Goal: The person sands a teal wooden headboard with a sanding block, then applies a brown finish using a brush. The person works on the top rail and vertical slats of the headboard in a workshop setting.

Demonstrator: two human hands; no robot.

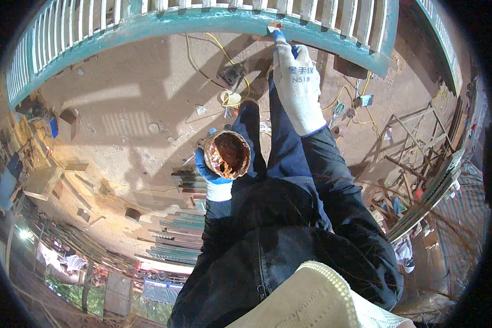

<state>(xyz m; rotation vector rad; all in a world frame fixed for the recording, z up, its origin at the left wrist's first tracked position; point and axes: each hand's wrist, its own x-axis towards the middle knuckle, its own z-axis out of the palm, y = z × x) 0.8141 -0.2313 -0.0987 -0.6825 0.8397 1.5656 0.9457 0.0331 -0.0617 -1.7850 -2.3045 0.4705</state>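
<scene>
Left hand [216, 172], gloved blue and white, was cupped around a small tin [227, 154] of brown filler at center, mouth up, likely kept level and within reach. Right hand [296, 82], in a white glove, reached to 12 o'clock, fingers closed on a small tool pressed against the teal railing [202, 22]; tool mostly hidden. Stacked green boards [183, 229] lay on the floor at 7 o'clock.

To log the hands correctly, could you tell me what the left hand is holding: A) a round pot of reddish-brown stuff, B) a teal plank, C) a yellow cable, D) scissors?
A: the gloved left hand cups the round pot, its inside reddish-brown.
</scene>
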